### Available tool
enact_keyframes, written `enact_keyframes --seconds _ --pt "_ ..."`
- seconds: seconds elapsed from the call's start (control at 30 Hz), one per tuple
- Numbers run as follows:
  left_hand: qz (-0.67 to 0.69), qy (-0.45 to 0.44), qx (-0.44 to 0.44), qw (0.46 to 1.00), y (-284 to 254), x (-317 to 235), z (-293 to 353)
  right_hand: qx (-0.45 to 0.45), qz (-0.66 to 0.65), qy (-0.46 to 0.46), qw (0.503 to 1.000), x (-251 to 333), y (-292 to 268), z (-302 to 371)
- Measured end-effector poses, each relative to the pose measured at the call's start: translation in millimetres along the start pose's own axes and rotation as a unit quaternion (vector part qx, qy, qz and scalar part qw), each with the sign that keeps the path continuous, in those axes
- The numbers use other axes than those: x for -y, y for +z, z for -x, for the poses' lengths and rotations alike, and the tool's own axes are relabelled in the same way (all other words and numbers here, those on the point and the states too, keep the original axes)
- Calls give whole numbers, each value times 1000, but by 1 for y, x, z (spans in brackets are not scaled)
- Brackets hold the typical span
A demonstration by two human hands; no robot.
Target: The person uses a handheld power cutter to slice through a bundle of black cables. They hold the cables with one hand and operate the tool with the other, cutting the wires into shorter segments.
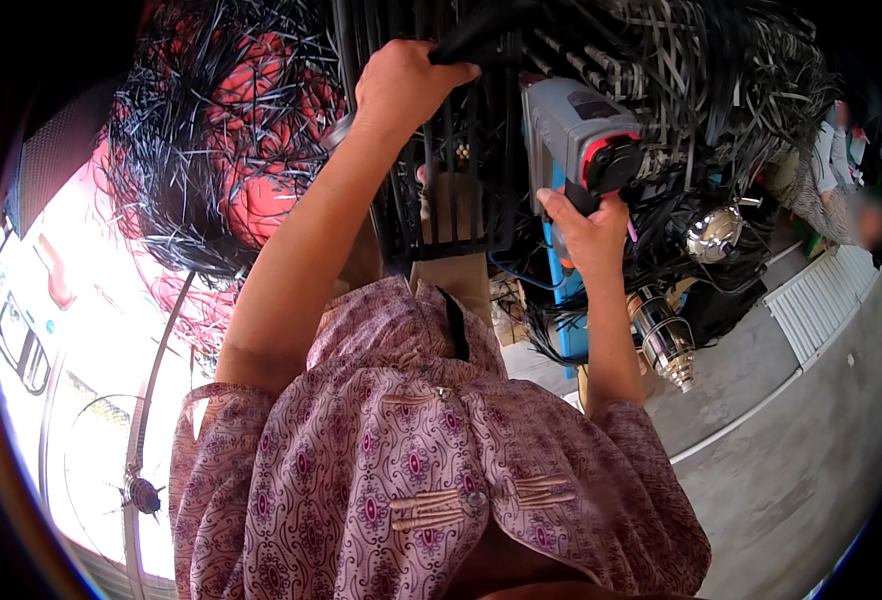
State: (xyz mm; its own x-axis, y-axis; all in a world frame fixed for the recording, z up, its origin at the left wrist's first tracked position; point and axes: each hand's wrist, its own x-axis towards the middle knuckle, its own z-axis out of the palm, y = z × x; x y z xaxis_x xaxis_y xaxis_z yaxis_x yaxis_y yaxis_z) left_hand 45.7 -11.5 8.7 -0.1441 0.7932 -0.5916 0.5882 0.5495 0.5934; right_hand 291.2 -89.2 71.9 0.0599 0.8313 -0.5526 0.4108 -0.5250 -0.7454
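My left hand (401, 88) is closed on a bundle of black plastic strips (481, 35) at the top of the view, with the arm stretched forward. My right hand (593, 238) grips the handle of a grey and black power tool (573, 118) with a red ring at its near end. The tool's far end lies close to the black strips, and I cannot tell if it touches them. Below my left hand, long dark strips (393, 215) run down in front of me. More black and grey woven strips (701, 80) spread out beyond the tool.
Tangled black strips (176, 170) hang over red material (261, 200) on the left, near a standing fan (141, 495). A shiny metal pot (716, 235) and a steel flask-like vessel (663, 335) stand at right. A blurred person (829, 160) is at far right.
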Motion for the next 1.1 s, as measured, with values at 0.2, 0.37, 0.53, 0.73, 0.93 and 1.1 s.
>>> enact_keyframes --seconds 0.2,0.37,0.53,0.73,0.93,1.1 --pt "154 -18 41 987 -9 11 -7 11 -29 8 999 -5 -2 4" --pt "177 -30 46 983 -6 16 -11 4 15 -17 1000 -7 5 2" --pt "212 -42 60 975 -9 14 -11 -4 46 -27 999 -13 8 1" --pt "189 -42 54 980 -4 24 -19 -33 49 -79 995 2 15 10" --pt "190 -45 66 979 -9 17 -15 -17 88 -73 993 -5 15 8" --pt "181 -55 63 980 -16 10 -8 -2 106 -81 991 -12 18 10"
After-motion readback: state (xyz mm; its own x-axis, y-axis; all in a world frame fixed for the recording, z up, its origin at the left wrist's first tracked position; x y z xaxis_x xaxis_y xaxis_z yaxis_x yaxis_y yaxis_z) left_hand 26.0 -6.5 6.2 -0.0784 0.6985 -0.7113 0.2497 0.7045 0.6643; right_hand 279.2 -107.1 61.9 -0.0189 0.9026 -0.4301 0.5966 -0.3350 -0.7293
